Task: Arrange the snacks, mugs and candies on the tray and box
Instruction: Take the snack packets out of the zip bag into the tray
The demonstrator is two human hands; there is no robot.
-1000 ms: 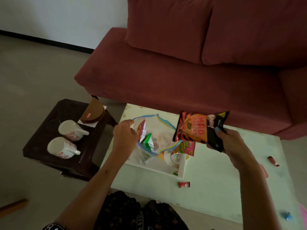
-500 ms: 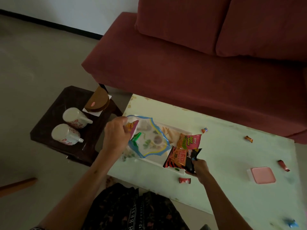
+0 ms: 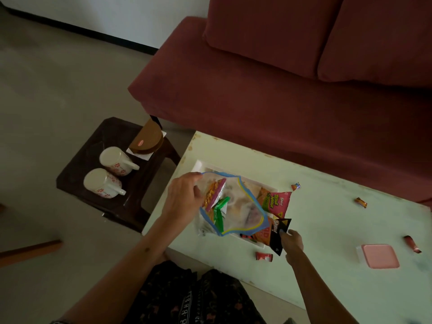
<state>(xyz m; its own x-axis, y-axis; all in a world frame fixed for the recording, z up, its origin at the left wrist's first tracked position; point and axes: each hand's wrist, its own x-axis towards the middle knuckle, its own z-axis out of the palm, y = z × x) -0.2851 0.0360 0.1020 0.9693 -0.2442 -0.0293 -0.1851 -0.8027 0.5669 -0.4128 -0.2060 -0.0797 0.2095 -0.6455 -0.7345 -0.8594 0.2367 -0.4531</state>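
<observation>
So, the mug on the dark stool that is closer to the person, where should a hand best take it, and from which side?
Grip the nearer mug by its handle, which sticks out toward the table at the lower right. The mug seems to stand upside down, base up, so the rim is not reachable. Come from the table side; the other mug stands close behind it on the stool.

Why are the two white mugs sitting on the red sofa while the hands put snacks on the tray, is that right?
Not quite. The head view shows the two mugs lying on the dark stool beside the sofa, not on it. The hands, left and right, are at the tray with snacks.
</observation>
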